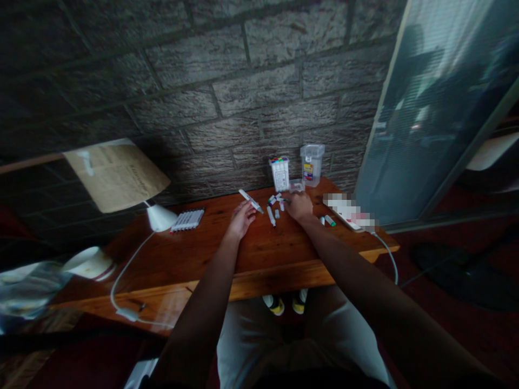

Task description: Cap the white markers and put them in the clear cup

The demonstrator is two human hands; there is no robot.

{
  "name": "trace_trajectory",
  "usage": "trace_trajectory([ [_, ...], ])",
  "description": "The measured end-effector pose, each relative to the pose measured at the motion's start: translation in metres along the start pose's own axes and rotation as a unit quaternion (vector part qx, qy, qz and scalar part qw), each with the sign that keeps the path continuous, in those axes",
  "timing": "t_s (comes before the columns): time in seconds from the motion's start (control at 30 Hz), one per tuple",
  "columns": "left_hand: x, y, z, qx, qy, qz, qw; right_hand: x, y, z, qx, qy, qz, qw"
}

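Note:
My left hand (pixel 242 219) grips a white marker (pixel 250 200), which slants with its uncapped-looking end toward the middle of the table. Over at the right, my right hand (pixel 300 207) is closed with its fingertips among small marker caps (pixel 272 200); what is between its fingers is too small to make out. A second white marker (pixel 271 216) lies between the hands, beside a pale cap (pixel 277 214). Behind them stands a clear case full of white markers (pixel 280 175) with coloured ends. Near my right forearm lies a green-ended cap (pixel 330 220).
A clear plastic box (pixel 312 162) stands by the stone wall. At left are a row of markers (pixel 188 219), a lamp (pixel 161 217) with a cord, and a white paper cup (pixel 90 263). A white device (pixel 349 212) with a cable lies at right on the wooden table (pixel 259 259).

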State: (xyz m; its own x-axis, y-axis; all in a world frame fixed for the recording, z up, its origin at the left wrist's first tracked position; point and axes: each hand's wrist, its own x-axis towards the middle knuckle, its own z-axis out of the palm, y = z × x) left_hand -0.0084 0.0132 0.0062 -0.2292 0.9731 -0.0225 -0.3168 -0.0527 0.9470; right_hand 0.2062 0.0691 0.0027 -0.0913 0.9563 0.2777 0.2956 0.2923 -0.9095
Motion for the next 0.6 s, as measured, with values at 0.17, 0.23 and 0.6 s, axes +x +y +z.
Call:
trace_trajectory([
  [0.17,-0.002,0.002,0.002,-0.037,-0.005,-0.010,0.999,-0.007,-0.007,0.005,-0.178,0.031,-0.030,0.983],
  [0.23,-0.003,0.002,0.002,-0.046,-0.008,-0.014,0.999,-0.008,-0.011,0.006,-0.260,0.016,-0.028,0.965],
  [0.6,-0.002,0.000,0.002,-0.065,0.012,-0.009,0.998,-0.010,-0.017,0.008,-0.265,0.123,-0.149,0.945],
])
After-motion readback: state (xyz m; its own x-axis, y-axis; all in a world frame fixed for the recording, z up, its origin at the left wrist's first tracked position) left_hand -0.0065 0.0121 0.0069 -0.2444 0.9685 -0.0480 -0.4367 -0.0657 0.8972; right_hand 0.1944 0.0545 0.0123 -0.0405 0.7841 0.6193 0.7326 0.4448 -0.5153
